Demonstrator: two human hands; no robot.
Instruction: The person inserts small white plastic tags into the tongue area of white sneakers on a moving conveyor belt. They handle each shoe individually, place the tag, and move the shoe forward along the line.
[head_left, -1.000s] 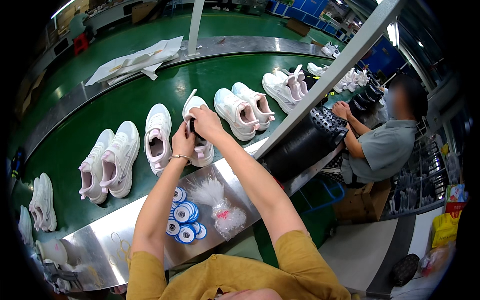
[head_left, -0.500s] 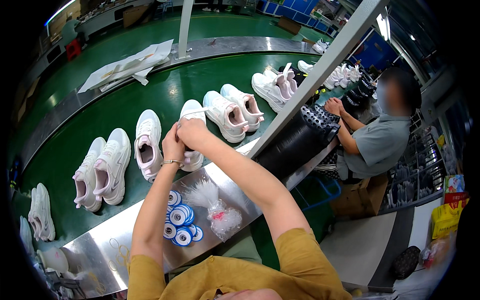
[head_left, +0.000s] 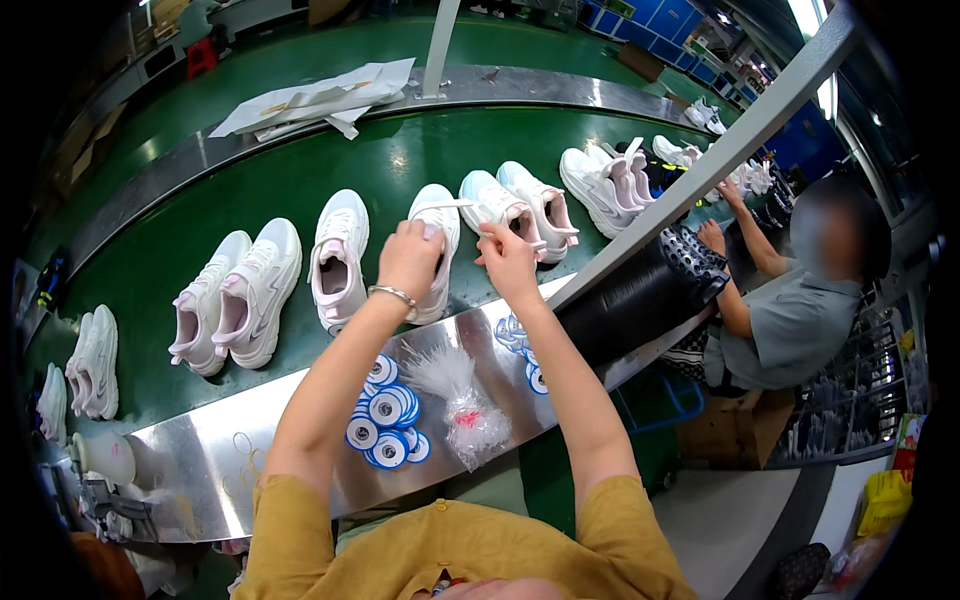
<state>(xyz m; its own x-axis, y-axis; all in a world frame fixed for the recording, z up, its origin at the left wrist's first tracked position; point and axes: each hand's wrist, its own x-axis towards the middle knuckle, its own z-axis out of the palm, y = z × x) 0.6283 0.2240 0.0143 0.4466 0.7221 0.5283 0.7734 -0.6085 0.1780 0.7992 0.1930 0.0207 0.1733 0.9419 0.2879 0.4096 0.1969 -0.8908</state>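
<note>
A white sneaker (head_left: 441, 209) with a pale pink lining stands on the green conveyor belt, its loose strap (head_left: 447, 204) sticking out to the right. My left hand (head_left: 409, 263) is closed on its left side near the opening, with the fingertips partly hidden. Just right of that shoe, my right hand (head_left: 511, 263) has bent fingers, thumb and forefinger apart, and nothing visible between them. It is in front of a pair of white sneakers (head_left: 488, 197). The mate of the held shoe, another white sneaker (head_left: 342, 222), sits to the left.
Round blue-and-white tags (head_left: 390, 407) and a bag of clear plastic fasteners (head_left: 474, 425) lie on the metal ledge (head_left: 310, 470). More sneakers (head_left: 262, 265) line the belt. A slanted grey post (head_left: 720, 165) and a black padded roll (head_left: 625, 320) are at right, near a co-worker (head_left: 790, 320).
My right hand has come off the shoe and moved right, while my left hand stays on it. The view has shifted. The co-worker's hands have parted, one reaching toward the belt.
</note>
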